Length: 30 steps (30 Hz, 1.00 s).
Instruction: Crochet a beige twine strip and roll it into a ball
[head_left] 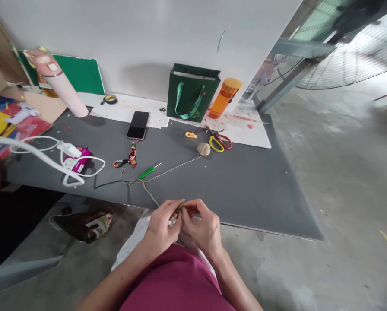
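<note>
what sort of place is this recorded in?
Likely a small craft bench in a workshop or factory space: bare concrete floor, a big industrial fan, and a grey table with scissors, a cord ball and a beaded strand. The left hand and right hand hold a small piece at its edge.

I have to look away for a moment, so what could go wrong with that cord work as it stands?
1. The cord runs from the cord ball past the green-handled tool; a tug might drag either off the table.
2. The left hand and right hand pinch the small piece at the table's front edge, so a slip could drop it to the floor.
</note>
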{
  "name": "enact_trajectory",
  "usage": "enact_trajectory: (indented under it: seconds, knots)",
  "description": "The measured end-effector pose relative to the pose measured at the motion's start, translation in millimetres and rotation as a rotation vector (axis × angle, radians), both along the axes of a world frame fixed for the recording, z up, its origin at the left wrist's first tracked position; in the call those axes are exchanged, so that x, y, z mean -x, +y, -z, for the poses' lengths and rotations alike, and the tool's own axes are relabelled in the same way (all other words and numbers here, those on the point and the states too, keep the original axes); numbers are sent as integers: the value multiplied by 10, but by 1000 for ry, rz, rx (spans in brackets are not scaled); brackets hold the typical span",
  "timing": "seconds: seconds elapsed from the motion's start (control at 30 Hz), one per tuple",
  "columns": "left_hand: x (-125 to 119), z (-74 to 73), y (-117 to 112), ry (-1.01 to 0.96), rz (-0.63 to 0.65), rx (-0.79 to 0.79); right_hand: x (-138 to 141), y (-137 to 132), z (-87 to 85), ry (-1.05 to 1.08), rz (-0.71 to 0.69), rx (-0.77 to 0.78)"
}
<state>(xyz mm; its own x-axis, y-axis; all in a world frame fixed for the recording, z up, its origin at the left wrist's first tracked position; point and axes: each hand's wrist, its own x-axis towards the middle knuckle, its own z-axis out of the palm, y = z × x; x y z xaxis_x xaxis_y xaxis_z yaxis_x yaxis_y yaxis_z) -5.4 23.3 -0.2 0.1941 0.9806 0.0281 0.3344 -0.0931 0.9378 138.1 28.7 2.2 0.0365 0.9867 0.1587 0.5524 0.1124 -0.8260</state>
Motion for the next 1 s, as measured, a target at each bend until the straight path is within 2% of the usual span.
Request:
enact_trajectory:
  seconds: [0.17, 0.3, 0.4, 0.6, 0.73, 0.83, 1.0]
  knots:
    - [0, 78, 21, -39, -77, -17, 13, 27, -39, 109, 25, 123]
    - [38, 68, 75, -42, -33, 45, 18, 33, -69, 119, -25, 131]
    - [74, 48, 103, -79, 3, 76, 15, 44, -60, 153, -9, 189]
    - [96, 82, 67, -112, 21, 38, -4, 108, -35, 505, -4, 421]
    - [62, 55, 28, -74, 16, 11, 8, 118, -40, 532, 11, 404]
    - [40, 42, 41, -90, 5, 32, 23, 95, -32, 473, 43, 351]
    - [64, 74, 107, -146, 20, 93, 23, 68, -4, 358, 13, 260]
